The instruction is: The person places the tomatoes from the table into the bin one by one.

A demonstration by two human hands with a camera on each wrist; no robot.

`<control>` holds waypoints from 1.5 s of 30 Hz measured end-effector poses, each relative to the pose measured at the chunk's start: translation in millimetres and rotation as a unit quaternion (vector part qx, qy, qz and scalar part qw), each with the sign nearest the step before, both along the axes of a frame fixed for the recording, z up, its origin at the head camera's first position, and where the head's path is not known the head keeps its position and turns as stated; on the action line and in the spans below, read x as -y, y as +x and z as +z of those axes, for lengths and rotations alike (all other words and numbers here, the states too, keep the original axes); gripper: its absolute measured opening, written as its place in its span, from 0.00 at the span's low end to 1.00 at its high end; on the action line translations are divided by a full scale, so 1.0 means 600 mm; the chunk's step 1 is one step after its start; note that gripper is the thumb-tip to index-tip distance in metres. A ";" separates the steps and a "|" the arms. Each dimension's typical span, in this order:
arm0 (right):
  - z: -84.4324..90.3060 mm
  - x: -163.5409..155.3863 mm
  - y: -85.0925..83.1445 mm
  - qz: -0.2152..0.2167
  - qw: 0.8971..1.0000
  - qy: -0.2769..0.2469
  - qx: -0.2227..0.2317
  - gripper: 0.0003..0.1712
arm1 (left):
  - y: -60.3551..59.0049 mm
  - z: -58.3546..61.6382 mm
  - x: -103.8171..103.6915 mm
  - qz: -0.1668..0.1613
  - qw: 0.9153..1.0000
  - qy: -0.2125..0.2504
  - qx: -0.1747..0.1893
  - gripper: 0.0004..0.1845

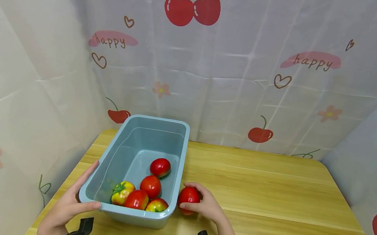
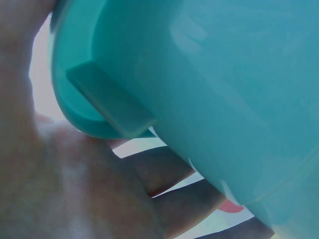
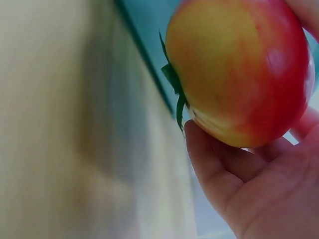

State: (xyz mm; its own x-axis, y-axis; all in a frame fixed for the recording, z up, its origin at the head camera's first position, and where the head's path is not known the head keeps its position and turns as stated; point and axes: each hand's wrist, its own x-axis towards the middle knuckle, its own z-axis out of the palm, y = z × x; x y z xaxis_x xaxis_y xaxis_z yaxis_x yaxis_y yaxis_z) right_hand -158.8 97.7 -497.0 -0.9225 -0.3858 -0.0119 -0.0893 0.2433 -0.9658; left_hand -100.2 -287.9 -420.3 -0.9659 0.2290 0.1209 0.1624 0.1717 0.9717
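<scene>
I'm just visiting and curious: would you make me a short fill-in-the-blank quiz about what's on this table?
1. The right hand grips a tomato that sits ____ the blue tub, on the wooden table.
2. The number of tomatoes lying inside the tub is ____.
3. The left hand holds the tub at its near ____ corner.
4. The printed word on the curtain behind reads ____.

Missing words: outside; five; left; happy
</scene>
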 end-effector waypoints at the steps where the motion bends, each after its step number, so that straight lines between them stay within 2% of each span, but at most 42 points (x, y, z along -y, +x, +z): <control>1: 0.002 -0.001 0.000 -0.002 1.000 -0.002 -0.001 0.35 | 0.001 0.001 -0.001 -0.001 1.000 0.001 -0.002 0.53; 6: 0.019 -0.008 0.004 -0.011 1.000 -0.014 -0.005 0.35 | 0.001 0.002 -0.002 -0.008 1.000 0.001 -0.014 0.52; 15: 0.059 -0.016 0.019 -0.025 0.999 -0.030 -0.014 0.32 | -0.002 0.002 -0.001 -0.002 1.000 -0.004 0.002 0.53; 25: 0.082 -0.022 0.027 -0.039 0.998 -0.033 -0.032 0.31 | -0.001 0.007 -0.005 -0.003 1.000 -0.010 -0.014 0.53; 35: 0.098 -0.023 0.039 -0.048 0.996 -0.063 -0.047 0.32 | -0.002 0.003 -0.002 0.002 1.000 -0.015 0.010 0.53; 45: 0.121 -0.020 0.042 -0.049 0.995 -0.062 -0.061 0.31 | 0.002 0.003 -0.001 0.009 1.000 -0.018 0.019 0.53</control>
